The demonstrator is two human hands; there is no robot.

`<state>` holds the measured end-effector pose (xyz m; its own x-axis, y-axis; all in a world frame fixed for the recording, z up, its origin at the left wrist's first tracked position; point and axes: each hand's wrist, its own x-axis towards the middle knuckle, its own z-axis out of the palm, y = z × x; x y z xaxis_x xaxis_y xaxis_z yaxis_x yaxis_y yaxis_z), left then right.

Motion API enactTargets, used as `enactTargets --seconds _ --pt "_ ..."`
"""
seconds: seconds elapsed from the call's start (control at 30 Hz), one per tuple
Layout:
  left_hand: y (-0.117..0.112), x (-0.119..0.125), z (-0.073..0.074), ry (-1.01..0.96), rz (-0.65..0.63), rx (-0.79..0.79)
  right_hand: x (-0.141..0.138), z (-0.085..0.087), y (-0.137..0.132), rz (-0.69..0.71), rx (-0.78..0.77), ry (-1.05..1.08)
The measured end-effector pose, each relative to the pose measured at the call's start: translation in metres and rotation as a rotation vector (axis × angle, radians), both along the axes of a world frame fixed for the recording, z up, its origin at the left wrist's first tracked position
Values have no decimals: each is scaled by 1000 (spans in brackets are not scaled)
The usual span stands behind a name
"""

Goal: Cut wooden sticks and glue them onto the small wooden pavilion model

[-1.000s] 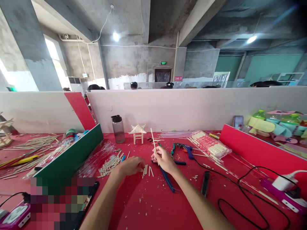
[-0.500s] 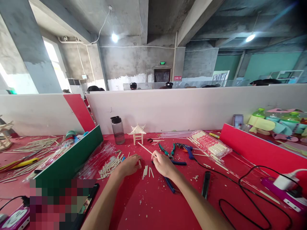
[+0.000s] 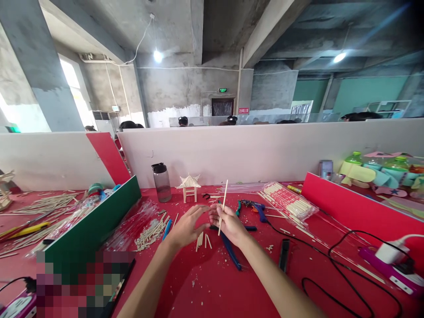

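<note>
My right hand [image 3: 231, 224] is closed on a thin wooden stick [image 3: 224, 205], which stands nearly upright and leans a little to the right. Just to the left, my left hand [image 3: 188, 225] has its fingers spread and holds nothing. Below and between the hands lie several short cut stick pieces [image 3: 200, 241] on the red tabletop. Blue-handled pliers [image 3: 231, 251] lie partly under my right hand, and green-handled pliers [image 3: 239, 207] are mostly hidden behind it. Beyond my hands stands a small pavilion model [image 3: 189, 189] made of sticks.
A pile of cut sticks [image 3: 149, 234] and a blue pen-like item [image 3: 167, 229] lie to the left, near a water bottle [image 3: 161, 183]. Rightward are a glue gun [image 3: 260, 211], bagged sticks [image 3: 288, 201], a utility knife [image 3: 284, 255] and a black cable [image 3: 308, 242]. Green [image 3: 96, 221] and red [image 3: 351, 203] dividers flank them.
The stick in my right hand has swung from slanting leftward to nearly upright. My left hand has opened its fingers and moved right, closer to my right hand.
</note>
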<state>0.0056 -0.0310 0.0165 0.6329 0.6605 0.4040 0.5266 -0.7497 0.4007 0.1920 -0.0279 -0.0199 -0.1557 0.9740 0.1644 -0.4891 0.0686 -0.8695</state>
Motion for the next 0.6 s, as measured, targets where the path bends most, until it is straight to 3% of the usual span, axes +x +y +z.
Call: enactTargets --seconds 0.27,0.6 --pt "-11 20 -7 -6 -97 56 8 -5 9 -101 -71 213" --pt "-10 26 -9 -69 87 10 -3 3 -2 39 15 150"
